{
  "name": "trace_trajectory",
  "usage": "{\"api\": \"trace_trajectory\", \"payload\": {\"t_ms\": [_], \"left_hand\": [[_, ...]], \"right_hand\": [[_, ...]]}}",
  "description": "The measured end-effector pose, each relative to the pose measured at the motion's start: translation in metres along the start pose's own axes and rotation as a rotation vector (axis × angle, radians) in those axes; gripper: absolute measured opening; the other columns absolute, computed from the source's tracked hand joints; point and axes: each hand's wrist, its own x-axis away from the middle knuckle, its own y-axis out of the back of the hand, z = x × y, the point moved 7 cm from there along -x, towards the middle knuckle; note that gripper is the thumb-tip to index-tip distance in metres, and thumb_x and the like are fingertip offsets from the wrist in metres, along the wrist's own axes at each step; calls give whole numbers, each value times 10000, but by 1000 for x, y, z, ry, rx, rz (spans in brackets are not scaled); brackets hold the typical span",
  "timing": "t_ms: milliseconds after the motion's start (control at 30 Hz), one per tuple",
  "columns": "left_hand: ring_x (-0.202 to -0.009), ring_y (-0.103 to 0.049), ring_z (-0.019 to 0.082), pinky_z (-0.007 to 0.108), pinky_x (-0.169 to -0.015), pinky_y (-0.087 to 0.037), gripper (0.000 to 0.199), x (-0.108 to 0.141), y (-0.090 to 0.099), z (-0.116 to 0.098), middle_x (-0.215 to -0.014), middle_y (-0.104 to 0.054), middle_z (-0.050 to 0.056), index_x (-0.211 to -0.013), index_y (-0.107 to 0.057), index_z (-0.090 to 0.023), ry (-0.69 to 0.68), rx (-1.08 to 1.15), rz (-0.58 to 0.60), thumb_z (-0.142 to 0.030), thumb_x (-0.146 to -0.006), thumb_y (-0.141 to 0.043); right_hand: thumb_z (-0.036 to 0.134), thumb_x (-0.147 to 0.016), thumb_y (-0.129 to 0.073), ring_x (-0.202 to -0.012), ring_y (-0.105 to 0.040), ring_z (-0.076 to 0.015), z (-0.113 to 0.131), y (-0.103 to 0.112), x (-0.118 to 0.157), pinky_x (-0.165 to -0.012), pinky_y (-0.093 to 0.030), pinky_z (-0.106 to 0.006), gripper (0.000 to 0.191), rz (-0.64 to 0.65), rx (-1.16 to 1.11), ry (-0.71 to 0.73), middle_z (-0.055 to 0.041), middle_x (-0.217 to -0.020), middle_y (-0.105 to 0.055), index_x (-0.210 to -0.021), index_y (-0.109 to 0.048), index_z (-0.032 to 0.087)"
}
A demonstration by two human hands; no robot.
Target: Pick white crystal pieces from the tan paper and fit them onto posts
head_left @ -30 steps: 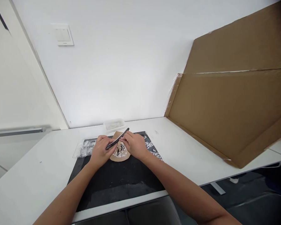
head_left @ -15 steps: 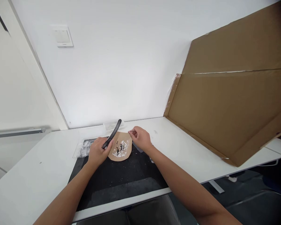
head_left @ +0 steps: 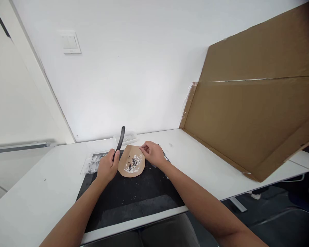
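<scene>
Wall [head_left: 134,85]: glowing brightly beyond the left hand [head_left: 109,166]
Cardboard [head_left: 252,109]: darkening at the corner, far right of the right hand [head_left: 153,153]
Scraps [head_left: 136,160]: blurring slightly between both hands

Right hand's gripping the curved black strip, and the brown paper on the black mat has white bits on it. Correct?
Wrong hand: the head view shows the left hand gripping the curved black strip. The brown paper on the black mat does have white bits on it.
</scene>
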Motion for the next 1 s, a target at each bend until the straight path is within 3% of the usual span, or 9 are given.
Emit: {"api": "trace_trajectory", "payload": {"t_ms": [133,200,333,500,667,833,1000], "left_hand": [[-588,-601,186,280,-552,-333,355,1,3,-2,-627,-602,-13,-896,-585,-240,13,15,4,-392,-1059,-309],[-636,-622,196,292,-577,-353,422,1,5,-5,-677,-644,13,-853,-610,-234,8,14,-7,-376,-1067,-274],[-586,-545,199,313,-554,-308,419,0,2,-9,-631,-572,20,-693,-489,-230,-20,-7,-32,-391,-1050,-340],[-636,-538,205,322,-578,-354,355,-1,-2,-5,-702,-538,25,-734,-399,-249,-28,0,-68,-396,-1051,-332],[-490,-529,182,304,-503,-307,336,-3,-1,10,-596,-531,-25,-780,-395,-254,13,21,-45,-426,-1059,-319],[-487,-555,188,287,-500,-287,324,-3,-3,14,-572,-542,-32,-811,-436,-252,12,-5,-33,-464,-1044,-365],[-519,-607,186,277,-519,-330,294,-2,-6,10,-625,-628,-19,-931,-544,-241,-32,-30,-16,-448,-1047,-370]], "right_hand": [[361,-929,-623,-733,-668,-157,-1,0,0,-632,-429,-251,140,16,-2,-27,12,-783,-726,-870,-650,236],[377,-929,-623,-700,-671,-160,-2,-2,0,-612,-422,-255,149,50,-2,-59,13,-766,-732,-878,-660,241],[393,-933,-616,-692,-673,-165,3,-5,1,-602,-423,-260,174,80,11,-46,6,-772,-739,-861,-669,243],[388,-941,-603,-693,-688,-157,5,-4,2,-616,-439,-260,163,50,-17,-36,8,-789,-746,-890,-646,240],[328,-929,-617,-706,-714,-160,-4,-11,2,-637,-472,-257,93,95,-72,-82,17,-765,-752,-912,-601,238],[328,-934,-576,-744,-713,-163,-5,-5,1,-673,-505,-270,100,7,-129,-82,-7,-843,-753,-962,-589,233],[360,-932,-553,-708,-700,-172,-2,4,1,-668,-510,-281,130,-65,-167,-89,-7,-800,-734,-950,-590,236]]}}
